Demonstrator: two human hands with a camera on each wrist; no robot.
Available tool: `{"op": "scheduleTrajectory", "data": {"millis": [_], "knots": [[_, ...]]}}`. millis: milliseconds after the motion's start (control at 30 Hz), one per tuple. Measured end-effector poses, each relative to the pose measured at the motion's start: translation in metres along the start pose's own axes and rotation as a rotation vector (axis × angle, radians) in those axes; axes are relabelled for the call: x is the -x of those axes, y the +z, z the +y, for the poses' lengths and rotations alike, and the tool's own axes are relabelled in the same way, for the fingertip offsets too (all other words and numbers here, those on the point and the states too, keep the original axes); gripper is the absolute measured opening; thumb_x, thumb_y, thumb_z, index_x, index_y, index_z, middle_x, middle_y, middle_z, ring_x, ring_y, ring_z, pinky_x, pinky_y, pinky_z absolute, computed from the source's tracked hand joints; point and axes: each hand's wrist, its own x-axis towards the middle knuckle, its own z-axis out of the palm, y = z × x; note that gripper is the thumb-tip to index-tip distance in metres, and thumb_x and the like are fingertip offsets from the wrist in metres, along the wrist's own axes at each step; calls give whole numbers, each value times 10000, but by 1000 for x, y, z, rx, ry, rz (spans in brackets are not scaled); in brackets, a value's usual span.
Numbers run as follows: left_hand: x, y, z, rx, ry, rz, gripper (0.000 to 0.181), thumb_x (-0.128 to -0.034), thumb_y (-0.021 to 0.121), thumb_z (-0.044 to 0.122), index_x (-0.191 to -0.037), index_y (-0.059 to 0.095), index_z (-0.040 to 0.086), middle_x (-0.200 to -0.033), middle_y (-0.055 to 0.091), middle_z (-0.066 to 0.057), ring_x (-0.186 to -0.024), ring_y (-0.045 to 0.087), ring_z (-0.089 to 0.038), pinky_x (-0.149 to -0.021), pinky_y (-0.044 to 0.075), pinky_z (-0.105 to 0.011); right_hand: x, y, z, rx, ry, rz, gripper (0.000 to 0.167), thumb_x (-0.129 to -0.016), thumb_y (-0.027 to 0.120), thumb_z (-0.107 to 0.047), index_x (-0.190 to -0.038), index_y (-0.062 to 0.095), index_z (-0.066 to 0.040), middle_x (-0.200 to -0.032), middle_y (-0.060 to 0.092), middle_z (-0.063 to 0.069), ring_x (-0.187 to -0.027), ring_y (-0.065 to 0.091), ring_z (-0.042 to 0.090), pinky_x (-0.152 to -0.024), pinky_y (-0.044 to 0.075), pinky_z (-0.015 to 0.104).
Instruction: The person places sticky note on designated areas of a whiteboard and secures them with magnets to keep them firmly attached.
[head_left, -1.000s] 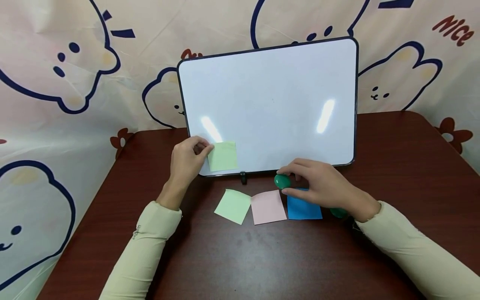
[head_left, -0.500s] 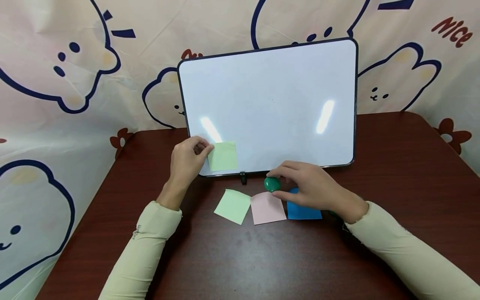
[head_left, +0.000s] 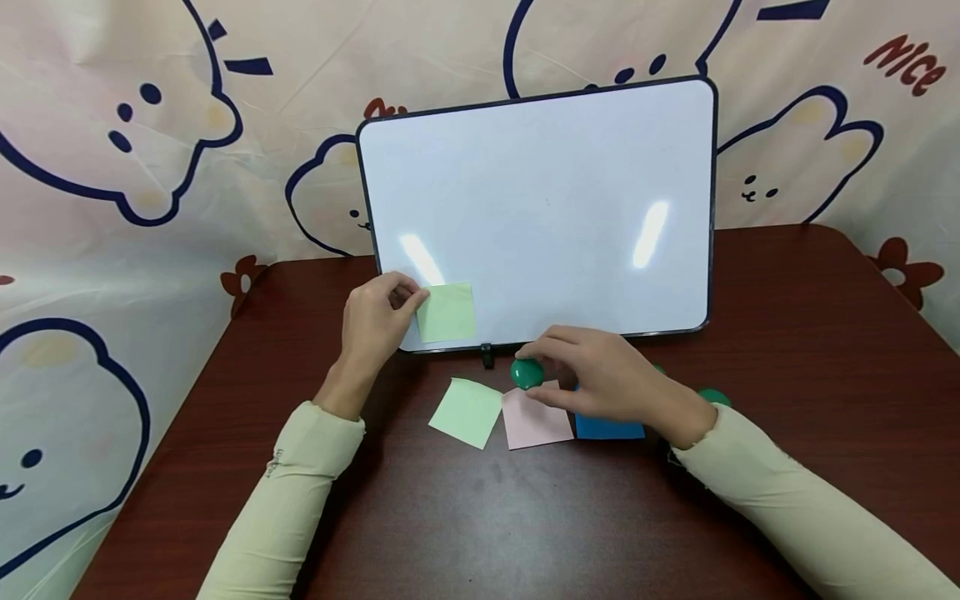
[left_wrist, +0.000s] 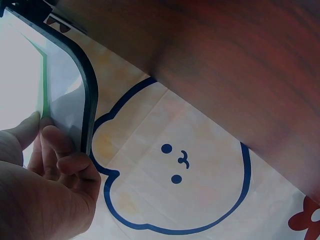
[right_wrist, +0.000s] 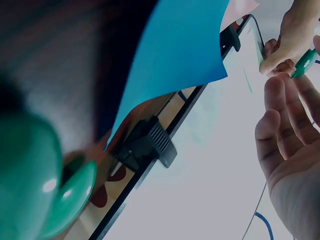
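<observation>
My left hand (head_left: 372,321) pinches the left edge of a light green sticky note (head_left: 447,313), which lies against the lower left of the whiteboard (head_left: 555,192). In the left wrist view, thumb and fingertips meet at the edge of that note (left_wrist: 46,85). Between the thumb and fingers of my right hand (head_left: 607,371) is a round green magnet (head_left: 527,373), held in front of the board's lower edge, above a pink sticky note (head_left: 537,425). A blue sticky note (head_left: 609,426) is partly covered by the right hand. Another light green note (head_left: 466,412) lies at the left of this row.
More green magnets (head_left: 714,397) sit on the table by the right wrist, partly hidden; the right wrist view shows green magnets (right_wrist: 72,200) close up. Black clips (right_wrist: 150,145) hold the board's lower edge. A patterned cloth (head_left: 187,217) hangs behind the brown table (head_left: 465,517).
The right hand has moved left with the green magnet, from above the blue note to above the pink one, uncovering magnets behind the wrist. The left hand and its note have stayed put.
</observation>
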Motion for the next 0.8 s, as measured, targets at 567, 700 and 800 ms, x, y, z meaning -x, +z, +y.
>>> {"op": "scheduleTrajectory", "data": {"millis": [567,700,800], "knots": [[2,0,-2,-8,-25,-16,168,-885,766,213,-924,724,55,-842,716,-103,-728,621,-225,-660,489,-332,-17,7,-11,12,14,25,350,-849,783,-368,-1148,694,-210,-984,640,-133,-812,586,40,-695,495,190],[1,0,-2,-9,-20,-14,170,-884,767,212,-925,725,52,-845,718,-106,-728,624,-228,-661,492,-335,-24,6,-14,23,17,45,353,-846,785,-373,-1140,690,-201,-985,643,-118,-818,608,65,-699,502,196],[0,0,-2,-10,-19,-12,171,-884,767,212,-924,725,51,-846,718,-107,-729,626,-229,-664,496,-338,-30,4,-17,30,20,58,356,-859,770,-388,-1146,686,-194,-1001,651,-103,-815,643,62,-717,524,193]]}}
